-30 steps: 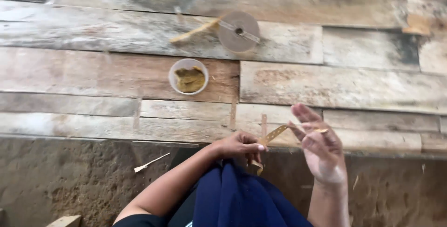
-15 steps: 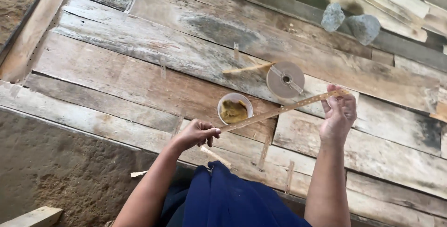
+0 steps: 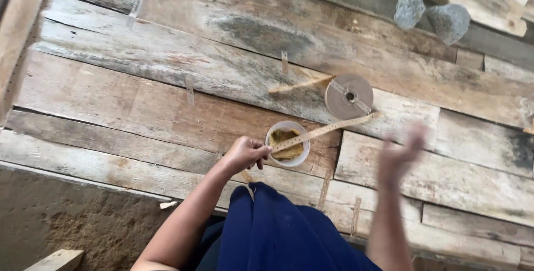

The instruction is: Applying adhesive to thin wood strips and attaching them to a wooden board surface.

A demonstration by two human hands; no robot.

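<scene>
Rough plank floor (image 3: 167, 104) here. Left hand (image 3: 245, 153) pinches one end of a thin strip (image 3: 322, 132), laid across the little bowl (image 3: 287, 143) beside the tape roll (image 3: 349, 96). Right hand (image 3: 401, 154) is blurred, can't tell its grip.

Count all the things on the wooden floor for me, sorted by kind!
Grey stones: 2
Round tape rolls: 1
Small bowls of yellow-brown paste: 1
Long strips held in the left hand: 1
Short loose strips lying on the planks: at least 5
Total: at least 10
</scene>
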